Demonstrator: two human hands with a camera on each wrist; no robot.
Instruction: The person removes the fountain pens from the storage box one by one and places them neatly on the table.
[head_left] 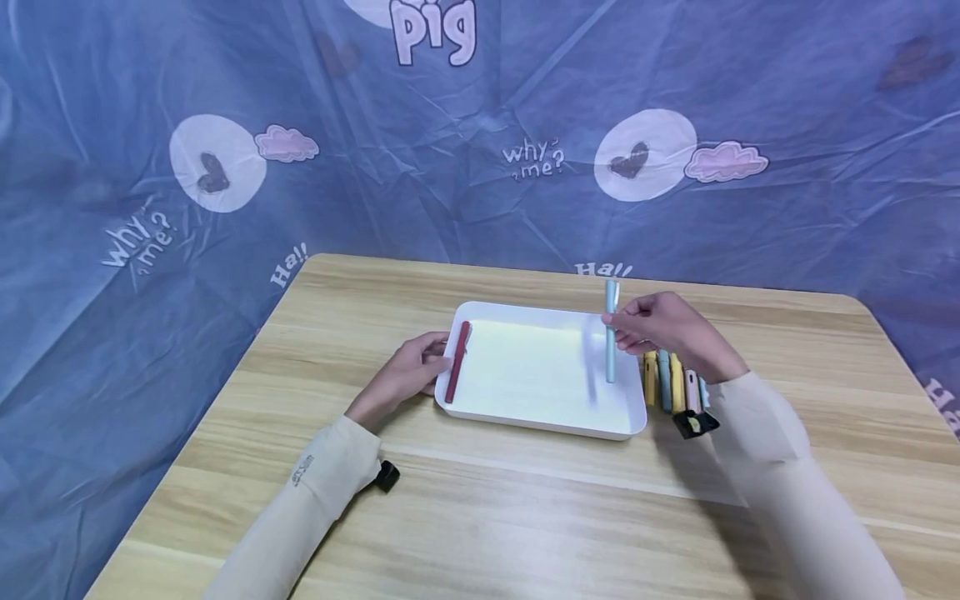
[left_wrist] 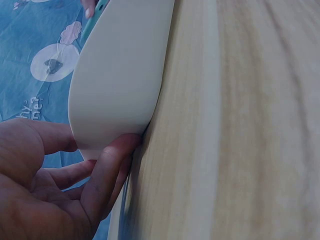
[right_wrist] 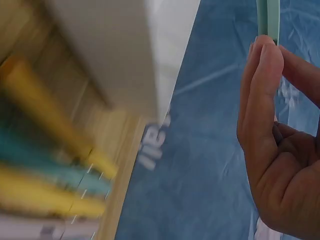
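Note:
A white tray (head_left: 528,427) lies on the table. My left hand (head_left: 408,367) holds its left end; in the left wrist view, the thumb is at the rim and a fingertip sits low on the outer wall (left_wrist: 117,75). Inside the tray, along its left side, lies a red pen (head_left: 458,362) with a clip. My right hand (head_left: 667,323) pinches a light blue pen (head_left: 611,362) between thumb and fingertips, over the tray's right side. Only part of that pen (right_wrist: 270,17) shows at the top of the right wrist view.
Right of the tray, several pens lie side by side, among them a yellow pen (head_left: 649,379), a blue pen (head_left: 664,385) and a pale pink pen (head_left: 692,387). The right forearm passes close to them. Behind the wooden table (head_left: 487,517) hangs a printed blue cloth (head_left: 450,192).

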